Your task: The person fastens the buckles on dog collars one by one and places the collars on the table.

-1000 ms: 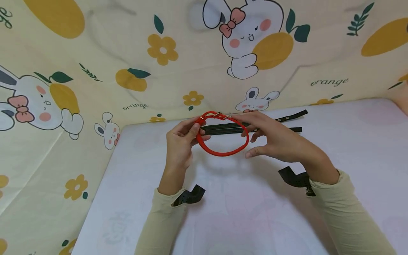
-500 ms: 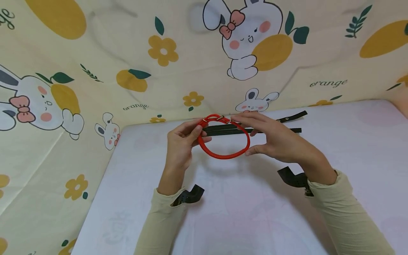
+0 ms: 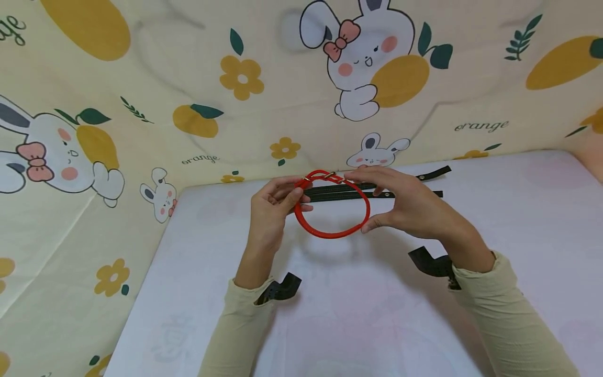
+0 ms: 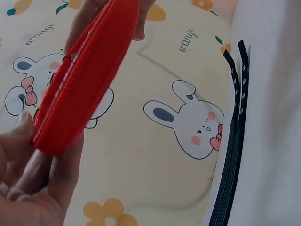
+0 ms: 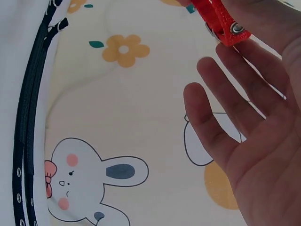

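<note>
A red buckled strap (image 3: 330, 235), closed into a round loop like a collar, is held up above the table. My left hand (image 3: 269, 214) pinches its left side between thumb and fingers. In the left wrist view the ribbed red band (image 4: 89, 89) appears edge-on. Metal fittings show along the top of the loop. My right hand (image 3: 414, 204) is at the right side, fingers mostly straight, its thumb touching the loop and its fingertips near the upper edge. The right wrist view shows the strap's end (image 5: 230, 33) with a metal eyelet, close to those spread fingers.
Two black straps with metal eyelets (image 3: 330, 196) lie along the far side of the white table (image 3: 330, 324), behind the loop. A cream cloth (image 3: 273, 110) printed with rabbits and oranges rises behind. Black pieces (image 3: 282, 288) stick out from both sleeve cuffs.
The right thumb has come up against the loop's right side, and the right fingers have shifted along its upper edge. The loop has moved slightly down and right; the left hand keeps its pinch.
</note>
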{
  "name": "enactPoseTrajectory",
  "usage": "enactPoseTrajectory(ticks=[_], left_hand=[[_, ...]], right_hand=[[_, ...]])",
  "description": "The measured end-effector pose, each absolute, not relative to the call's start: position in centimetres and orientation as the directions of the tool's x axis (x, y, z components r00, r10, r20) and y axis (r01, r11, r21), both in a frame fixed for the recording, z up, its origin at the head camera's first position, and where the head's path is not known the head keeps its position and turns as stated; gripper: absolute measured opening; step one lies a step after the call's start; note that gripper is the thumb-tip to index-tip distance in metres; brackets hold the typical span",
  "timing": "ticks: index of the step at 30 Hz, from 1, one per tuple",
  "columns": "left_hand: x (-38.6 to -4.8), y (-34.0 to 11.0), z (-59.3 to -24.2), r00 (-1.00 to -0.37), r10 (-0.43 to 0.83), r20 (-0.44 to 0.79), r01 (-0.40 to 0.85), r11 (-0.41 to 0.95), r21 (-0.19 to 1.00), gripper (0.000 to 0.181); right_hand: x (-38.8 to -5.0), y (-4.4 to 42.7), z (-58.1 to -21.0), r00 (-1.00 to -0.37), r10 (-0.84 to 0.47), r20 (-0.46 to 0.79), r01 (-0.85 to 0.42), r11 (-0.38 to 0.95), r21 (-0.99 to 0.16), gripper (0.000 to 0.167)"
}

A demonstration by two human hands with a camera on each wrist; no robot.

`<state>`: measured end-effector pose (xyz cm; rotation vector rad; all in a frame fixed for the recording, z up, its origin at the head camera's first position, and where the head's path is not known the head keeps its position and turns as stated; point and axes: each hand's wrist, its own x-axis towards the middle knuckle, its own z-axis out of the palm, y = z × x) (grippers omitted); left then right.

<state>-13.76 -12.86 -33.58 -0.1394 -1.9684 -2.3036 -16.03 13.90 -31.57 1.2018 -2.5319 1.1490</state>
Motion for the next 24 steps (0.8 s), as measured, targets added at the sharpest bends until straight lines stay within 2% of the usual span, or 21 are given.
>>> enactPoseTrajectory(ticks=[3, 5, 9, 11, 12, 14, 17, 24], left_hand=[[-13.9, -13.4, -33.6, -0.977, 0.083, 0.197, 0.184, -0.142, 0.973, 0.034], [-14.0, -14.1, -33.7, -0.949, 0.193, 0.250, 0.228, -0.128, 0.965, 0.047], [-14.2, -15.6, -33.7, -0.819, 0.442, 0.366, 0.372, -0.076, 0.925, 0.091], [-14.2, -16.2, -33.7, -0.760, 0.515, 0.397, 0.437, -0.049, 0.898, 0.103], [-14.2, -16.4, -33.7, -0.745, 0.532, 0.403, 0.457, -0.035, 0.889, 0.103], [-14.3, -16.5, -33.7, -0.746, 0.534, 0.398, 0.467, -0.006, 0.884, 0.098], [-14.3, -16.5, -33.8, -0.784, 0.489, 0.381, 0.462, 0.051, 0.885, 0.091], [-14.3, -17.0, -33.6, -0.831, 0.427, 0.355, 0.478, 0.224, 0.849, 0.091]], right_hand=[[-16.0, 14.1, -31.5, -0.696, -0.597, 0.400, -0.693, 0.411, -0.593, 0.095], [-15.9, 14.2, -31.4, -0.712, -0.578, 0.400, -0.679, 0.419, -0.603, 0.095], [-15.8, 14.3, -31.2, -0.738, -0.548, 0.395, -0.652, 0.426, -0.627, 0.095], [-15.7, 14.2, -31.1, -0.744, -0.543, 0.391, -0.644, 0.424, -0.637, 0.094], [-15.7, 14.1, -31.2, -0.744, -0.542, 0.390, -0.642, 0.421, -0.641, 0.094], [-15.7, 14.0, -31.2, -0.744, -0.545, 0.387, -0.641, 0.418, -0.644, 0.093], [-15.7, 13.8, -31.1, -0.753, -0.544, 0.369, -0.627, 0.424, -0.654, 0.093], [-15.9, 13.1, -31.8, -0.773, -0.557, 0.305, -0.581, 0.426, -0.694, 0.090]])
